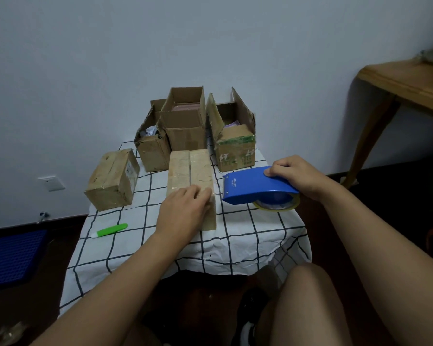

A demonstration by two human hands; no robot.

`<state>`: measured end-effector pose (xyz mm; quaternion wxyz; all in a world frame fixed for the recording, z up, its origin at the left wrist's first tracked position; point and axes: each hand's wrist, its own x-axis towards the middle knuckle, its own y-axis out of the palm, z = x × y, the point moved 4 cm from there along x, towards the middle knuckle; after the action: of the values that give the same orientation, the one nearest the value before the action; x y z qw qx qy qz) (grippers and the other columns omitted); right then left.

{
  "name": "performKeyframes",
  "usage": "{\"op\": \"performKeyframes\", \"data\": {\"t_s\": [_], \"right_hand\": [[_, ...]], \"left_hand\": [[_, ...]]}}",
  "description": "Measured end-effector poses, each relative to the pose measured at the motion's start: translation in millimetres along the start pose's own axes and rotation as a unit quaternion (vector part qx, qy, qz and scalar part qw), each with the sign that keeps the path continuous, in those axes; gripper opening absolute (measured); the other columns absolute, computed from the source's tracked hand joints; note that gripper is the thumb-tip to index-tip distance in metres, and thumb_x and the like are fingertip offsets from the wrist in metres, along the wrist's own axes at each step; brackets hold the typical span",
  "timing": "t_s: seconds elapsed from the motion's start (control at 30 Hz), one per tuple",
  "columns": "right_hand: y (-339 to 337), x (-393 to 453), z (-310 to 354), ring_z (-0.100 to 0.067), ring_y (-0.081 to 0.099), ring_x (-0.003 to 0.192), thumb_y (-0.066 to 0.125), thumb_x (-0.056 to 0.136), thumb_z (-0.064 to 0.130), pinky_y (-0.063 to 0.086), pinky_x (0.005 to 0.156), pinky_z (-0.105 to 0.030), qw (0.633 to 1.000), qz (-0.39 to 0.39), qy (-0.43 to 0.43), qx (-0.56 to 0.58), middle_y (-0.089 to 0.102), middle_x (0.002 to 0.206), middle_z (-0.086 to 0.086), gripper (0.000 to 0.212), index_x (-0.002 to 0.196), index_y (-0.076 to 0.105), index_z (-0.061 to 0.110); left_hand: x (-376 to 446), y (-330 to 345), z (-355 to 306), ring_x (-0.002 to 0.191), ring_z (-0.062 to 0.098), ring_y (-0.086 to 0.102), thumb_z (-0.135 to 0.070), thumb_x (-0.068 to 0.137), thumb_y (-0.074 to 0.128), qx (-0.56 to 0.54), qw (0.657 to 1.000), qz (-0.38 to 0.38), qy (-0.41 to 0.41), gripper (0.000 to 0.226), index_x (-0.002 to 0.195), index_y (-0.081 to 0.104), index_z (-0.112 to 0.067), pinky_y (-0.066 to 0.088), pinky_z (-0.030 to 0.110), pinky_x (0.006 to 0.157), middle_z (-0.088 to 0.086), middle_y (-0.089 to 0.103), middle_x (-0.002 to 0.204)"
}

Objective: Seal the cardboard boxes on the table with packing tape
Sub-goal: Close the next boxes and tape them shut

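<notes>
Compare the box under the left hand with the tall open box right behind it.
The near box is closed, its flaps down and glossy with tape; the tall box has its flaps standing up, its inside showing. The near box lies low and long; the tall box stands higher. The left hand presses on the near box; nothing touches the tall box. Both are brown cardboard on the checked tablecloth.

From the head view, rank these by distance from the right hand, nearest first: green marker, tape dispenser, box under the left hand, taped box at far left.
1. Tape dispenser, gripped by the right hand.
2. Box under the left hand, centre of table.
3. Taped box, left side.
4. Green marker, near left edge.
</notes>
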<state>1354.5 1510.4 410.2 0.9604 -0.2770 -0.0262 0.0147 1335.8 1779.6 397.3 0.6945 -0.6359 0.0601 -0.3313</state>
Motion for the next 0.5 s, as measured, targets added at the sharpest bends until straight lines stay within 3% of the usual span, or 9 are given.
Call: {"op": "performKeyframes", "data": {"t_s": [0.07, 0.17, 0.33, 0.5], "right_hand": [[1.8, -0.8, -0.9, -0.008, 0.047, 0.054, 0.064, 0.092, 0.034, 0.037, 0.052, -0.016, 1.0, -0.002, -0.003, 0.009, 0.049, 0.059, 0.002, 0.037, 0.062, 0.063, 0.013], [3.7, -1.2, -3.0, -0.003, 0.046, 0.049, 0.063, 0.093, 0.032, 0.037, 0.05, -0.013, 1.0, -0.002, -0.003, 0.024, 0.047, 0.052, 0.011, 0.042, 0.052, 0.059, 0.023], [8.3, 0.8, -4.2, -0.004, 0.046, 0.05, 0.065, 0.093, 0.032, 0.036, 0.054, -0.019, 1.0, 0.005, 0.008, 0.001, 0.048, 0.052, 0.01, 0.038, 0.057, 0.061, 0.019], [14.2, 9.5, 11.4, -0.003, 0.046, 0.045, 0.068, 0.09, 0.036, 0.034, 0.046, -0.013, 0.998, 0.013, 0.006, -0.062, 0.05, 0.048, 0.011, 0.04, 0.053, 0.062, 0.02]], "left_hand": [[-1.8, -1.2, 2.9, 0.076, 0.028, 0.062, -0.031, 0.085, 0.072, -0.008, 1.0, 0.002, -0.005, 0.024, 0.106, 0.066, -0.02, 0.035, 0.03, 0.053, 0.004, 0.066, 0.098], [-0.5, 0.1, 2.3, 0.084, 0.027, 0.061, -0.035, 0.09, 0.064, -0.013, 1.0, 0.011, -0.009, 0.025, 0.112, 0.062, -0.023, 0.033, 0.03, 0.056, 0.003, 0.063, 0.107], [-0.5, 4.1, 4.8, 0.093, 0.025, 0.059, -0.04, 0.096, 0.054, -0.015, 0.999, 0.013, -0.025, 0.029, 0.122, 0.054, -0.028, 0.032, 0.03, 0.06, -0.001, 0.058, 0.115], [-1.0, 8.7, 8.6, 0.098, 0.024, 0.057, -0.038, 0.094, 0.055, -0.026, 0.999, 0.016, -0.025, 0.035, 0.128, 0.048, -0.032, 0.033, 0.029, 0.061, -0.003, 0.055, 0.121]]}}
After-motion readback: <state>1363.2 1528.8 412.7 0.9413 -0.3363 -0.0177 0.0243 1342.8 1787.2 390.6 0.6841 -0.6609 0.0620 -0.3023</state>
